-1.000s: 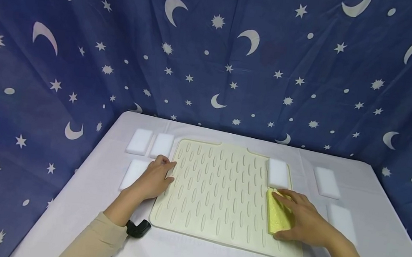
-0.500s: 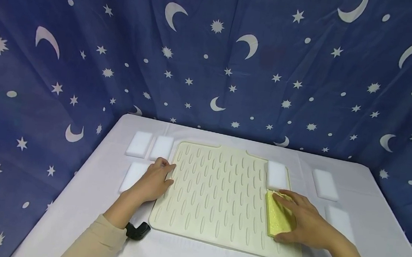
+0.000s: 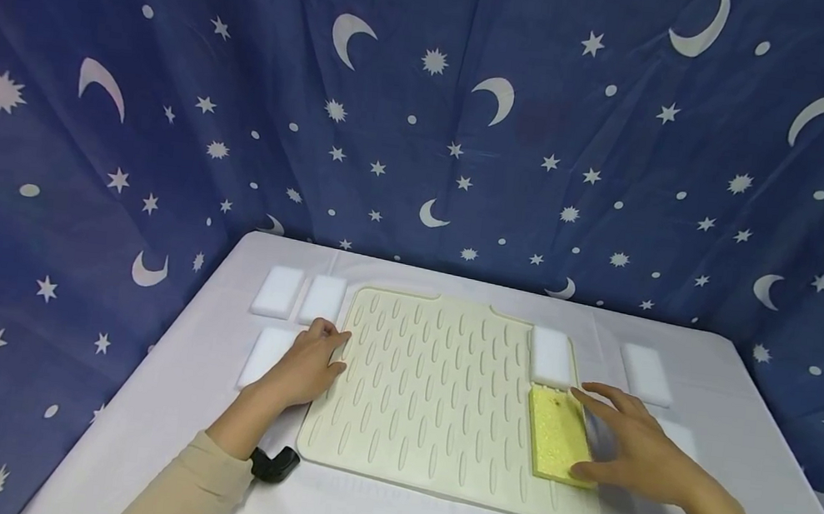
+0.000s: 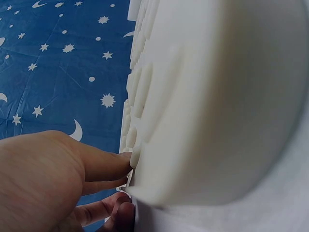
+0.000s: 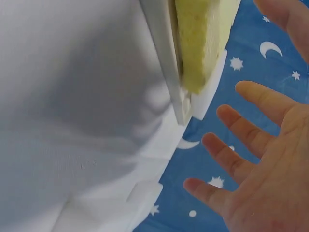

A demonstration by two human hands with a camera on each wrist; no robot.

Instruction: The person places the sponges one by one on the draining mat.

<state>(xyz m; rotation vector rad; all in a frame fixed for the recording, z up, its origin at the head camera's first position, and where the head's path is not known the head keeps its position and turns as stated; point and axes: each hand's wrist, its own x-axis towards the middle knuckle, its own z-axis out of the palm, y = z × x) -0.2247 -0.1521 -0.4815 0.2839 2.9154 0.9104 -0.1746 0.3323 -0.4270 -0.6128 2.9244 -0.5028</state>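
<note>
A cream ribbed drying mat (image 3: pixel 433 410) lies on the table. My left hand (image 3: pixel 304 367) rests at its left edge; in the left wrist view, the thumb and a finger press on the ridged rim while other fingers bend beside it. Toward the mat's right side lies a yellow sponge (image 3: pixel 557 436), flat, just in front of a white sponge block (image 3: pixel 552 357). My right hand (image 3: pixel 637 444) hovers right of the yellow sponge, fingers spread. The right wrist view shows a gap between those fingers and the yellow sponge (image 5: pixel 195 48).
White blocks lie on the cloth left of the mat, one at the back left (image 3: pixel 278 291), another beside it (image 3: pixel 322 299) and a third (image 3: pixel 269 357) near my left wrist. To the right are another white block (image 3: pixel 646 374) and one partly behind my right hand (image 3: pixel 678 437).
My right hand has let go of the yellow sponge and moved off to the right, its fingers spreading. The yellow sponge stays on the mat. My left hand has kept its place.
</note>
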